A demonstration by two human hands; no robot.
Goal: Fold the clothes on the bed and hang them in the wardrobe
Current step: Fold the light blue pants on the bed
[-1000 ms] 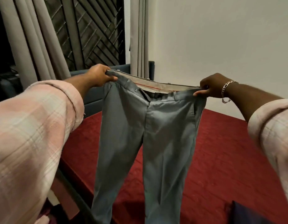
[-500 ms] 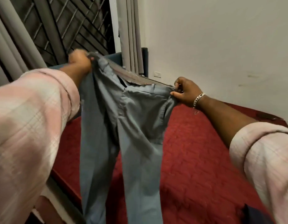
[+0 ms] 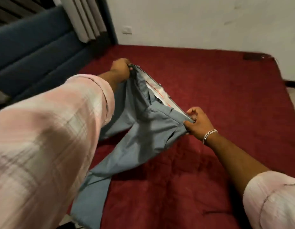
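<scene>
Grey-blue trousers (image 3: pixel 143 136) lie partly on the red bed (image 3: pixel 226 100), waistband toward the far side, legs trailing to the near edge under my left sleeve. My left hand (image 3: pixel 120 66) grips the far end of the waistband. My right hand (image 3: pixel 197 122), with a silver bracelet at the wrist, pinches the near end of the waistband. The pale lining with a red stitch line shows between the two hands. My left forearm hides part of one trouser leg.
A dark blue padded headboard (image 3: pixel 36 47) runs along the left, with grey curtains (image 3: pixel 87 19) behind it. A white wall with a socket (image 3: pixel 126 29) backs the bed. The bed's right edge (image 3: pixel 285 90) drops to a pale floor.
The trousers have come down from hanging in the air onto the bed. Both hands lowered while keeping hold of the waistband, and my view tilted down.
</scene>
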